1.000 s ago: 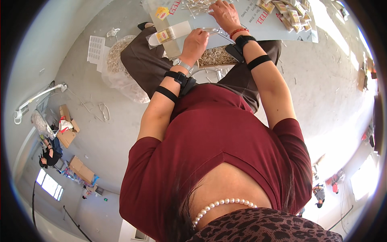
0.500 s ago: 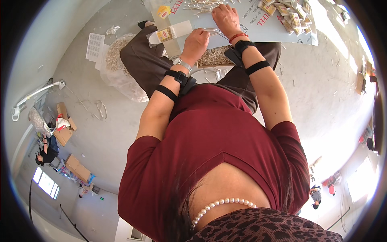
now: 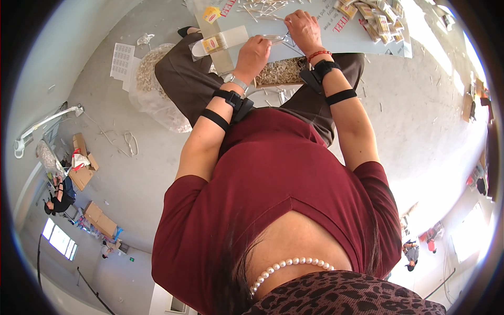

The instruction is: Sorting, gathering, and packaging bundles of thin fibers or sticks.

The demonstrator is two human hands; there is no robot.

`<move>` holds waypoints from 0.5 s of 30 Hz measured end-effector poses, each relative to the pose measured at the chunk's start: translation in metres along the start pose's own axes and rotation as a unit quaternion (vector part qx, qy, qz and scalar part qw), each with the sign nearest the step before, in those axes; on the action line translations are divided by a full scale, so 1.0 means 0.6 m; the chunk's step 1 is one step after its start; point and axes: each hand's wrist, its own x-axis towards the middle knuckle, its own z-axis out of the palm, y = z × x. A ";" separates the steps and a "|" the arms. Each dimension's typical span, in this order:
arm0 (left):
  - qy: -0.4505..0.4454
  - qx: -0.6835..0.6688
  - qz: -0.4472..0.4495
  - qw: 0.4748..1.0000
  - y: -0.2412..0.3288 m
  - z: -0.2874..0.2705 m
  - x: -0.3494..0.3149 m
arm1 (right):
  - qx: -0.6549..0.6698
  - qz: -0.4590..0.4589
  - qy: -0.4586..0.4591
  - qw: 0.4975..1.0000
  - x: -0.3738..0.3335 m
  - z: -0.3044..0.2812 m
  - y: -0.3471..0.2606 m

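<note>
My left hand [image 3: 253, 54] is closed round a few thin white cotton swabs [image 3: 276, 38], whose ends stick out to the right past the fingertips. Just right of them, my right hand [image 3: 304, 32] bends its fingers down at the edge of a loose pile of cotton swabs [image 3: 262, 7]. Its fingertips are drawn together, and whatever lies between them is hidden. Left of my left hand lies a clear packet of cotton swabs [image 3: 214, 43] with a yellow label, on a white strip. A small yellow card [image 3: 211, 14] lies farther off.
A grey printed board [image 3: 357, 46] spans my knees. Filled swab packets [image 3: 382, 25] are heaped at its far right. Beneath it stands an open box of swabs [image 3: 278, 73]. A plastic bag of swabs [image 3: 152, 79] and printed sheets [image 3: 122, 59] lie on the floor at left.
My right hand has shifted slightly right and nearer to me, beside the swab pile. The left hand keeps its hold on the cotton swabs, almost unmoved.
</note>
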 end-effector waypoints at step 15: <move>0.002 -0.014 -0.005 1.000 0.005 -0.006 0.004 | -0.015 0.055 -0.018 0.998 -0.024 0.002 -0.001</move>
